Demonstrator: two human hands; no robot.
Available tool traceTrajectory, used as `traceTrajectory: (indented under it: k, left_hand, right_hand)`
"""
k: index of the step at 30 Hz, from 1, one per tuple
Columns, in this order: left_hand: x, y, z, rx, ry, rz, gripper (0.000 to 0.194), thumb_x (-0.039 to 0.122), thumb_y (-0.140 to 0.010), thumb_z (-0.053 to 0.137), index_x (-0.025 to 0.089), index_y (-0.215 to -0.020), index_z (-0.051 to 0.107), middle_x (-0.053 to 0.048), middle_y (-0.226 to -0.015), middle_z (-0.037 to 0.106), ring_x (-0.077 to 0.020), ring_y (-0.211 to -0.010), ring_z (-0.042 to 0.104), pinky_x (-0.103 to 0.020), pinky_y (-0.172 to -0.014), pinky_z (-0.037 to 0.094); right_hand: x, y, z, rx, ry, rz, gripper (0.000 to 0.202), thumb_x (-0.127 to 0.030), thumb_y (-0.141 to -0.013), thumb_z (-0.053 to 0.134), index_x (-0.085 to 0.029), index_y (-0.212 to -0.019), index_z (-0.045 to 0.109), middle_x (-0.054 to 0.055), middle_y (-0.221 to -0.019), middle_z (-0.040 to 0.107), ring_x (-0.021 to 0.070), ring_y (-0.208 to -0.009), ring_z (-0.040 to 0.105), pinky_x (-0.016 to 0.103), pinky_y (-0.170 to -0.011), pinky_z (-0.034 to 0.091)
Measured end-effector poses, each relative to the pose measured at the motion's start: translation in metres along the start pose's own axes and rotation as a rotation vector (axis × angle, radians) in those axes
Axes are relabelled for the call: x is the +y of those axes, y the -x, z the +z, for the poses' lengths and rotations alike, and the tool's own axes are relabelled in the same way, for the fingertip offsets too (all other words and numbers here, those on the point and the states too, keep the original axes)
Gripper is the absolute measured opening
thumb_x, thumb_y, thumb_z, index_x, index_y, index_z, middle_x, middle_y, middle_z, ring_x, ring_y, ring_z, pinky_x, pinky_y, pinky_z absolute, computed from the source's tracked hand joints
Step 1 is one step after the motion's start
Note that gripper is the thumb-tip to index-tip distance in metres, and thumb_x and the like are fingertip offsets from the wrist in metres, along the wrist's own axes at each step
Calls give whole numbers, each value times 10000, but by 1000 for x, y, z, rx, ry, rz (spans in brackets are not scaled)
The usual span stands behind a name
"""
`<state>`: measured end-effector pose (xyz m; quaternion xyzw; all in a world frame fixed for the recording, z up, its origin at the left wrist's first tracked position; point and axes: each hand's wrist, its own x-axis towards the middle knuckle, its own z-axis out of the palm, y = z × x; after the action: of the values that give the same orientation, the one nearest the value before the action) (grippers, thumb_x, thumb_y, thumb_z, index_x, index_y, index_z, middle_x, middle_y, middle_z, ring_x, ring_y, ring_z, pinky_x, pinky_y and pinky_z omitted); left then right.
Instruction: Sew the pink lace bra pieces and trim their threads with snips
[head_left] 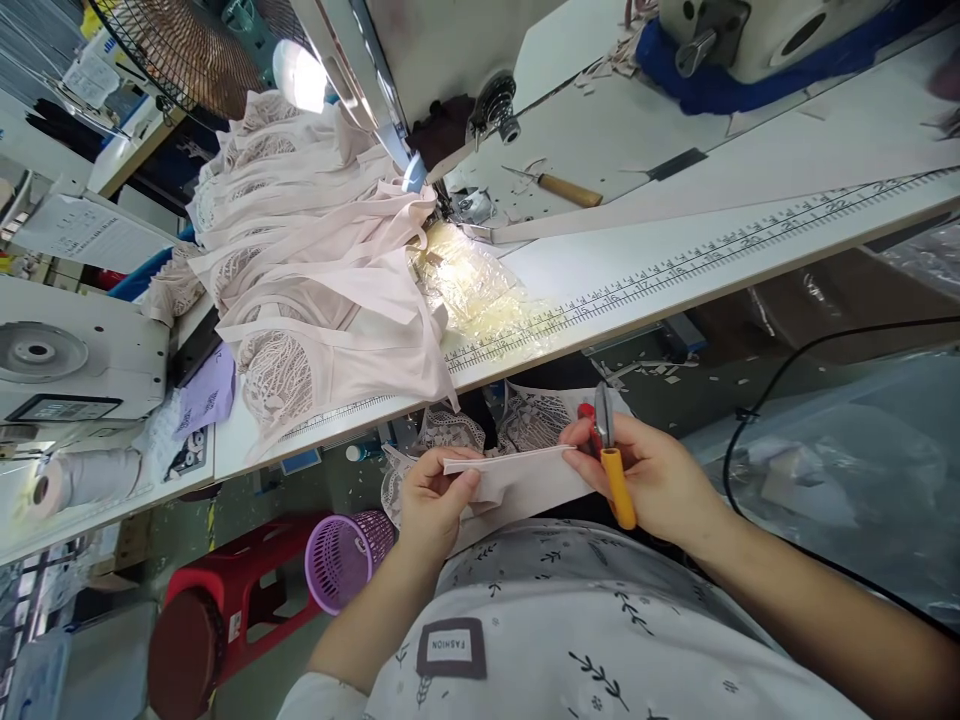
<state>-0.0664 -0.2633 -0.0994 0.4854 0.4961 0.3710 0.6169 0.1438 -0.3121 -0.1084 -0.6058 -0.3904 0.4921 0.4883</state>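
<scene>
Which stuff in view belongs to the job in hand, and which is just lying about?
In the job:
- pale garment, held by left hand and right hand
- yellow-handled snips, in the right hand
- probably the lace garment pile, similar pale fabric

Apparently just about:
- wooden-handled tool, lying on the table
- purple basket
- red stool
- fan

A purple perforated wastebasket [375, 540] stands on the floor beside a red plastic stool [217, 560]. On the white sewing table [540, 265], a wooden-handled awl [570, 190] lies behind a printed ruler strip [645, 275] (its numbers run upside down from here). A wire-guarded fan [187, 60] fills the upper left; at right, a black cable [731, 450] curves past clear plastic sheeting [862, 480].
</scene>
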Motion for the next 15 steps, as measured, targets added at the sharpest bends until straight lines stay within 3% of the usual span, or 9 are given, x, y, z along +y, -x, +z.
traceTrajectory:
  k: [3,5,9,11,13,15]
  left_hand:
    - [3,-6,-10,-70,-90,39,262,396,-742,725,158,-743,614,-48,-798,685,-150,-703,626,-254,-634,502]
    - [14,-11,-15,-164,-248,137,189,341,-807,667,161,-846,623,-60,-845,694,-164,-759,648,-272,-677,520]
    - [48,-14,-7,-365,-763,644,274,218,-863,589,169,-1132,580,-112,-1084,675,-205,-1029,625,-345,-896,501]
    - [60,-16,7,-492,-964,799,255,260,-885,562,155,-1116,588,-124,-1068,673,-222,-1029,619,-380,-925,487]
    - [65,-19,19,-602,-1069,780,209,297,-923,490,150,-974,630,-102,-907,677,-204,-873,636,-353,-818,513]
    - [63,-22,25,-663,-1023,660,264,297,-940,444,151,-845,642,-68,-757,633,-161,-704,603,-280,-660,493]
  right_hand:
    - [2,0,-2,-26,79,-43,302,-502,-718,685,-223,-714,570,18,-699,622,167,-633,564,272,-571,479]
    - [2,0,-4,-49,128,-61,279,-484,-741,663,-221,-725,571,14,-707,619,166,-625,558,274,-562,472]
    - [-3,0,-7,-137,239,-125,204,-411,-746,658,-221,-742,584,4,-691,608,165,-617,546,272,-559,465]
    - [-6,1,-6,-170,289,-158,178,-387,-741,659,-223,-733,591,-1,-677,605,160,-606,544,262,-549,461]
    - [-8,2,-3,-165,301,-173,186,-399,-738,656,-226,-718,591,0,-671,610,159,-592,551,260,-537,464]
    - [-10,3,-1,-143,273,-157,216,-427,-726,670,-228,-711,588,9,-683,632,167,-592,571,271,-546,485]
